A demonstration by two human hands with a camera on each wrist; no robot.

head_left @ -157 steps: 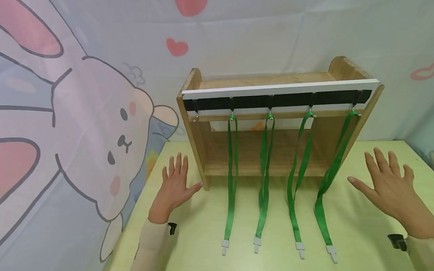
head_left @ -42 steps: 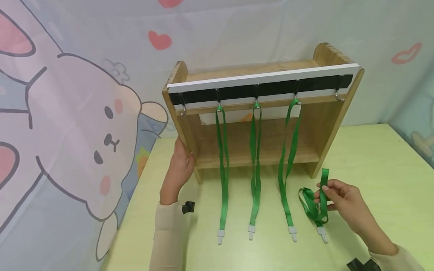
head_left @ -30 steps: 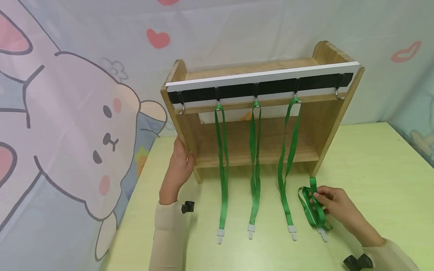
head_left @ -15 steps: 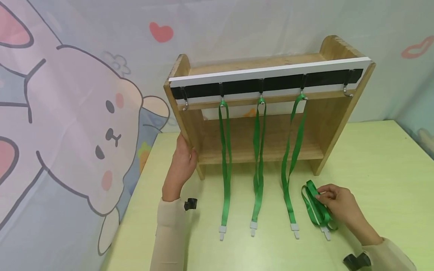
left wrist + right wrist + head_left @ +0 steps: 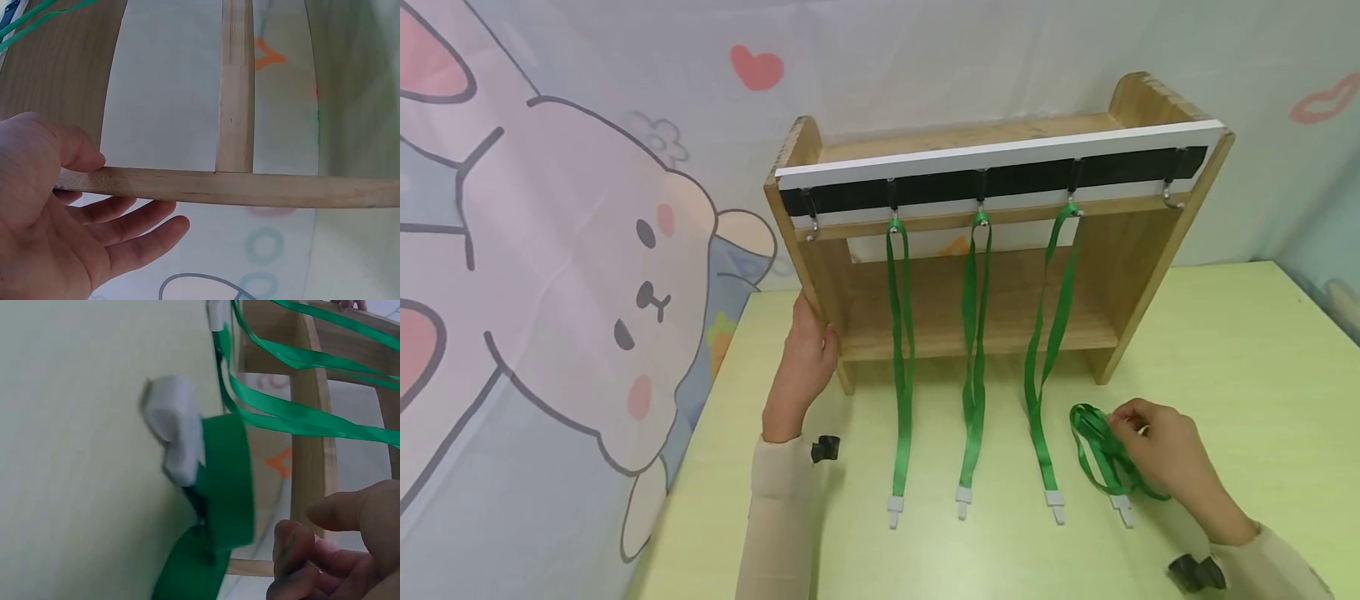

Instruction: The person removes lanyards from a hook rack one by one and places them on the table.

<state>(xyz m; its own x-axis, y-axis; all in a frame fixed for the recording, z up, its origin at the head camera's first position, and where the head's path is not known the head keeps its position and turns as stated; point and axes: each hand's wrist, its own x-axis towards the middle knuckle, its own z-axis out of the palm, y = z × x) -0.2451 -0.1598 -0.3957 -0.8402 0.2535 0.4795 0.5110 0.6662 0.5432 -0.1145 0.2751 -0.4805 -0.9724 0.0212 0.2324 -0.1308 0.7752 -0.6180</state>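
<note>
My left hand (image 5: 805,358) grips the left side panel of a wooden shelf (image 5: 977,337); in the left wrist view the thumb lies on one side of the panel's edge (image 5: 269,189) and the fingers on the other. A green lanyard (image 5: 1101,446) lies gathered in loose loops on the table, its pale clip (image 5: 1122,510) toward me. My right hand (image 5: 1165,450) is right at these loops, fingers loosely bent. In the right wrist view a gap shows between thumb and fingers, and the green band (image 5: 228,481) lies apart from them.
Three more lanyards, such as the middle one (image 5: 973,333), hang from hooks on the black strip (image 5: 1030,179), clips near the table. The far-left hook (image 5: 812,229) and far-right hook (image 5: 1168,198) hold nothing. A printed cloth (image 5: 925,58) hangs behind the table (image 5: 1247,350).
The lanyard from the far-right hook has come down to the table, and my right hand has gathered it and let go. My left hand has moved onto the shelf's side.
</note>
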